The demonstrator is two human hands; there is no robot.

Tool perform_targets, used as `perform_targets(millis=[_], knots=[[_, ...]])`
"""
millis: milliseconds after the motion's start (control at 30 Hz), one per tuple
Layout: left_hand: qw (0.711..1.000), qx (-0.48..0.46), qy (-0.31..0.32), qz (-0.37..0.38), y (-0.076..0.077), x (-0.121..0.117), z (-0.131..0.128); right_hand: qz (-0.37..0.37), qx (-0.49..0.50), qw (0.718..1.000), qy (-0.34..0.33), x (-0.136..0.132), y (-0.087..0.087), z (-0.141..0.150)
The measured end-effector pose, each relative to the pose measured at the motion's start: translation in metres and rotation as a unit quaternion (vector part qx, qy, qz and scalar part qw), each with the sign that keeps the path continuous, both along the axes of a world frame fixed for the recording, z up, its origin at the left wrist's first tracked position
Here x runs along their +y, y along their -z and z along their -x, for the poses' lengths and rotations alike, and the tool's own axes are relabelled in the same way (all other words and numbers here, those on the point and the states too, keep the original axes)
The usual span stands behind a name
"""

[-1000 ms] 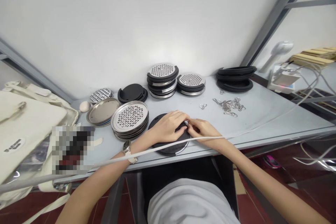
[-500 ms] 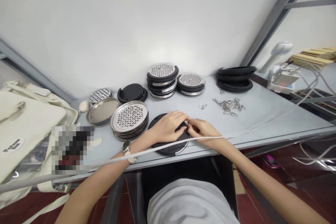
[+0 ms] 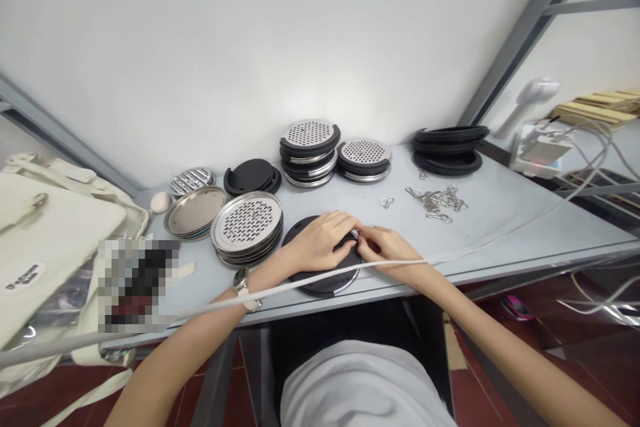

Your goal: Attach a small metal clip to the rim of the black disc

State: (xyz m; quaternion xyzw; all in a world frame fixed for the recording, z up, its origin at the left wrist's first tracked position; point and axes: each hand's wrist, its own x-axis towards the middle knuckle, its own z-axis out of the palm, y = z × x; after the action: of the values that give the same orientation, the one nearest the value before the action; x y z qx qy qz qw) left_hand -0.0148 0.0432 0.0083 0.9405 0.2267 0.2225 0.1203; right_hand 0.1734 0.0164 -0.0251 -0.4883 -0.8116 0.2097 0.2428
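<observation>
A round black disc with a metal rim (image 3: 320,279) lies on the grey table (image 3: 500,227) right in front of me. My left hand (image 3: 320,240) rests curled on top of the disc and holds it down. My right hand (image 3: 387,250) is at the disc's right edge, fingers pinched on a small metal clip (image 3: 355,234) where the two hands meet. A watch sits on my left wrist.
Behind the disc stand stacks of perforated metal discs (image 3: 247,227), plain metal plates (image 3: 194,212), black rubber rings (image 3: 449,150) and assembled black-and-metal discs (image 3: 310,150). Several loose metal clips (image 3: 437,200) lie at right. A cream bag (image 3: 50,240) sits at left. A white cable (image 3: 300,283) crosses my arms.
</observation>
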Motion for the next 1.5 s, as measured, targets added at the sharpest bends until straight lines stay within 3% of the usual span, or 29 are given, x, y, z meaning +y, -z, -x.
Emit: perform_targets(millis=[1500], knots=[[1.0, 0.014, 0.002, 0.0, -0.0042, -0.0014, 0.0005, 0.005, -0.002, 1.0, -0.001, 0.0, -0.0015, 0.0016]])
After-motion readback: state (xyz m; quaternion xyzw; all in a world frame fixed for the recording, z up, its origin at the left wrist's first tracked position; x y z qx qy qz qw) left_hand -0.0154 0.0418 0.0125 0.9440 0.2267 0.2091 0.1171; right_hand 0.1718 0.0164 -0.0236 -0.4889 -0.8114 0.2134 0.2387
